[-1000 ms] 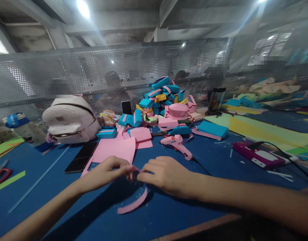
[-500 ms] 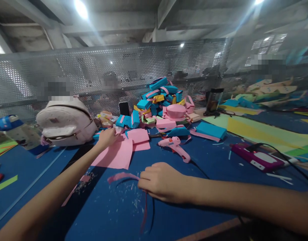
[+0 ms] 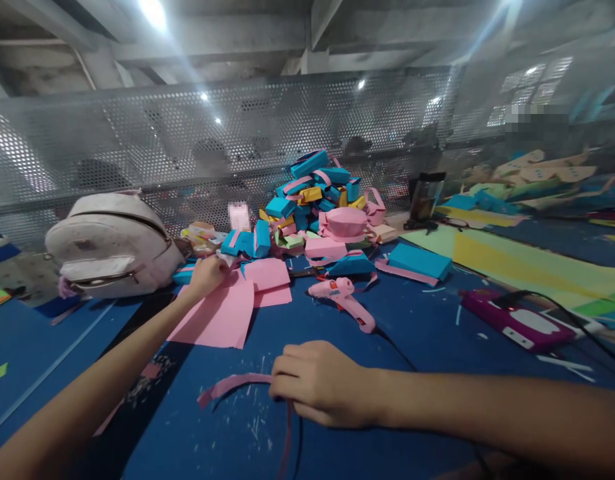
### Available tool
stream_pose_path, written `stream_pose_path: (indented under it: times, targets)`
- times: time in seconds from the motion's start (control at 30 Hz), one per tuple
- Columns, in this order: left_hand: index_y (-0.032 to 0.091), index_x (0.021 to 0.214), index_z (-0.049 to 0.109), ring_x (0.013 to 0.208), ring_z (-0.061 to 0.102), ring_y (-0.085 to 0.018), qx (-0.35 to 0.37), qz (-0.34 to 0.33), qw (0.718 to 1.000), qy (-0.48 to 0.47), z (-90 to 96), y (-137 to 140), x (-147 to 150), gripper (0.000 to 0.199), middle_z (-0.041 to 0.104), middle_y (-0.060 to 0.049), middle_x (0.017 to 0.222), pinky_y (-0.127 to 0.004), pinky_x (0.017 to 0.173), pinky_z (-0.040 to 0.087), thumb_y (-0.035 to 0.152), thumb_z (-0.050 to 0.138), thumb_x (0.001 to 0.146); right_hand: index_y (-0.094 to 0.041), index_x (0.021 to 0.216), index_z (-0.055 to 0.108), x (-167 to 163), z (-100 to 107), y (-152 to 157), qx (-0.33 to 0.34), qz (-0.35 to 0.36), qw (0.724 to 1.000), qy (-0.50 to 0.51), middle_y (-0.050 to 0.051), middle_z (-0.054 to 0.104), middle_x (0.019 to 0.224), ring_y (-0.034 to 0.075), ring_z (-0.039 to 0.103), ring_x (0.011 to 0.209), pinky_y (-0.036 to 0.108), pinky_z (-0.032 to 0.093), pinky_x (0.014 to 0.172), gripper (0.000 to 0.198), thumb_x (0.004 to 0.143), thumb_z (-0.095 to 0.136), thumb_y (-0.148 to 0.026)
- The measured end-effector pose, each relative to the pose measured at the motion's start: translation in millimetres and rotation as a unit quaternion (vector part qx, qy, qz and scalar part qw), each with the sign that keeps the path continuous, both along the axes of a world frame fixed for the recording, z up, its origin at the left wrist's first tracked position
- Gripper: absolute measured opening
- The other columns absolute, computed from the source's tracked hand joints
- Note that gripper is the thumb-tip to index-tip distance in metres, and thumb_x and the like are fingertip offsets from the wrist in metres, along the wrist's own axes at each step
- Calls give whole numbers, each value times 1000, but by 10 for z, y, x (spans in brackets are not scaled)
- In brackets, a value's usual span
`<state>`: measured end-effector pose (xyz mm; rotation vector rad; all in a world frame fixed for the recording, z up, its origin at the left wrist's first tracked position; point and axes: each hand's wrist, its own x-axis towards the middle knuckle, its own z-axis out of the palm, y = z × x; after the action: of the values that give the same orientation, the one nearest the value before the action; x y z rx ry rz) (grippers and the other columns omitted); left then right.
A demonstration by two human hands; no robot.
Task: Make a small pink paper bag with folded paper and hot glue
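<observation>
My right hand [image 3: 317,383] is closed over the table, gripping a pink paper strip [image 3: 232,382]. One end of the strip sticks out to the left, and another pink length hangs down below the fingers. Farther away, my left hand [image 3: 210,275] reaches out with its fingers curled together above the far edge of a pink paper sheet [image 3: 217,313]. What its fingertips hold, if anything, is hidden. Beyond my right hand, a pink glue gun [image 3: 345,298] lies on its side with its nozzle to the left. A folded pink paper piece [image 3: 267,275] lies beside the sheet.
At the back rises a heap of blue paper boxes [image 3: 307,163] with yellow and pink pieces. A white backpack [image 3: 112,243] stands left, a phone [image 3: 239,217] behind. To the right are a blue paper box [image 3: 420,261], a purple power bank [image 3: 517,320] with a cable, and a dark tumbler [image 3: 425,197].
My view has shifted slightly, so both hands appear a little lower in the picture. The phone's screen, dark before, now looks light. Both hands keep their closed shape.
</observation>
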<state>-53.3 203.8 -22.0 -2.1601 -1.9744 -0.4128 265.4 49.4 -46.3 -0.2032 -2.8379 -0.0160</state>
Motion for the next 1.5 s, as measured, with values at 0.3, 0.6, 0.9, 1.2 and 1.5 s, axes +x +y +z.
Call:
stream_pose_path:
  times: [0.3, 0.6, 0.9, 1.2, 1.5]
  targets:
    - [16, 120, 56, 96, 63, -20, 84, -108, 987, -86, 430, -141, -103, 33, 61, -8, 116, -40, 81, 55, 35, 57, 93, -19, 105, 60, -1, -9, -3, -1, -5, 1000, 12, 2, 62, 105, 17, 48, 86, 32, 36, 66, 16, 91, 52, -21]
    - [17, 115, 59, 101, 62, -20, -17, -191, 980, 53, 495, -449, -193, 28, 61, -8, 118, -42, 86, 53, 34, 58, 93, -19, 105, 60, -17, 5, -6, -31, 1, 999, 11, 3, 62, 104, 17, 49, 86, 30, 38, 68, 17, 89, 54, -18]
    - [18, 126, 53, 109, 59, -24, 90, -76, 989, 86, 231, 186, 256, 38, 55, -10, 128, -46, 90, 51, 35, 59, 92, -20, 107, 60, -5, -30, -10, -26, -5, 999, 21, 2, 63, 105, 18, 50, 87, 30, 37, 68, 18, 89, 55, -18]
    - [18, 121, 57, 105, 61, -22, 124, -98, 986, 46, 264, 283, 289, 33, 58, -9, 123, -43, 88, 53, 35, 58, 93, -20, 108, 60, 5, 1, -3, -35, -7, 999, 8, 2, 62, 108, 17, 50, 91, 31, 38, 69, 19, 90, 53, -18]
    - [18, 124, 54, 109, 59, -24, 249, -81, 965, 14, 548, -32, -278, 35, 57, -10, 126, -45, 90, 52, 34, 57, 93, -20, 109, 59, -3, -25, -1, -47, -8, 999, 13, 3, 62, 108, 17, 50, 91, 30, 37, 70, 20, 90, 52, -18]
